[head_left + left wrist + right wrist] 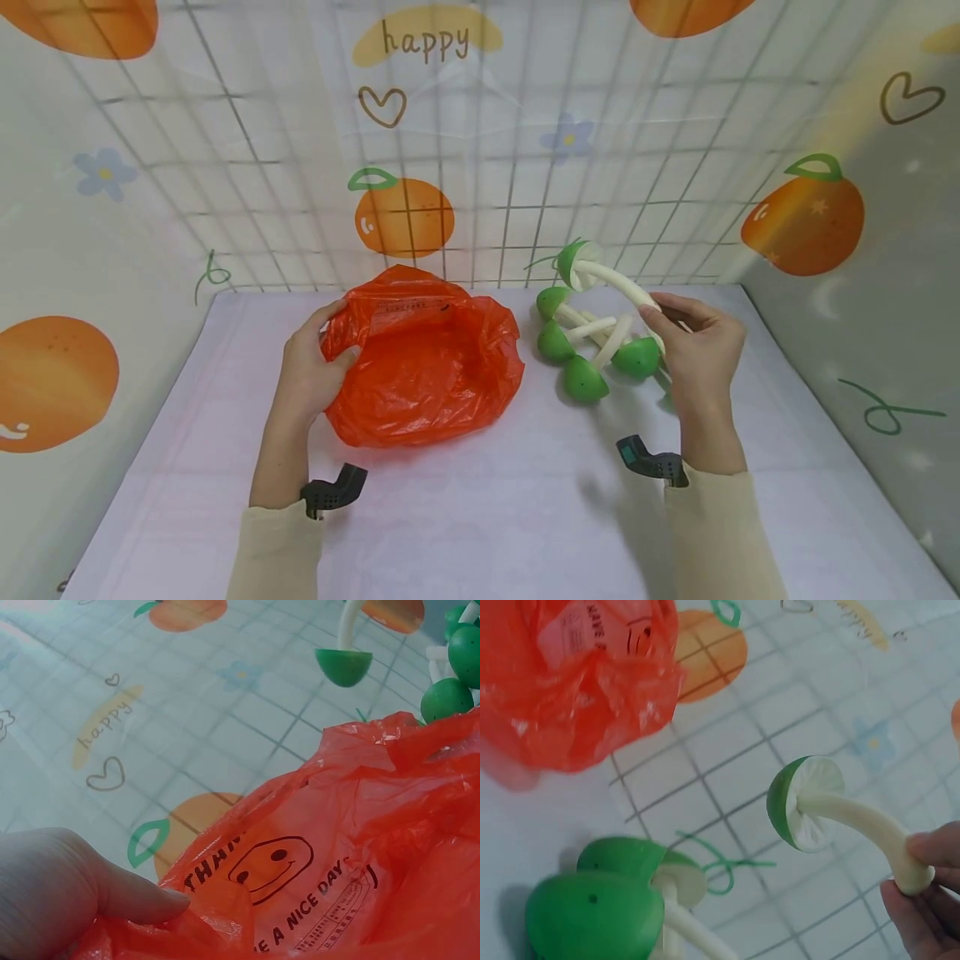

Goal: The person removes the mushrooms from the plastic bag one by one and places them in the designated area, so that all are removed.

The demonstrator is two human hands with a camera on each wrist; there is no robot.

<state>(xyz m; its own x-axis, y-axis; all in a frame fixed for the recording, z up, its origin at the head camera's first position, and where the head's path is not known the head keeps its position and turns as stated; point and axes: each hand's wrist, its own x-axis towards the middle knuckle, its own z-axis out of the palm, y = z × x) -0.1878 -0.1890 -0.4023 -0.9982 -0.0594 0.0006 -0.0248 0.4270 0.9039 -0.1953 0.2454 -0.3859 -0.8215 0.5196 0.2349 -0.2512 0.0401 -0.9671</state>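
A red plastic bag (420, 375) lies on the table with its mouth spread wide. My left hand (311, 367) grips the bag's left rim, thumb on the near side; in the left wrist view the thumb (142, 896) presses on the red film beside printed lettering. Above the table my right hand (701, 342) pinches the stem end of a toy mushroom (855, 814) with a green cap and a curved white stem, its cap pointing left and away. Below it, several more green-capped mushrooms (585, 379) lie in a loose pile right of the bag.
The white table (480, 517) ends at a back curtain (480, 167) printed with oranges and a grid. Similar printed sheets stand at the left and right sides. Each wrist wears a black camera mount (333, 490).
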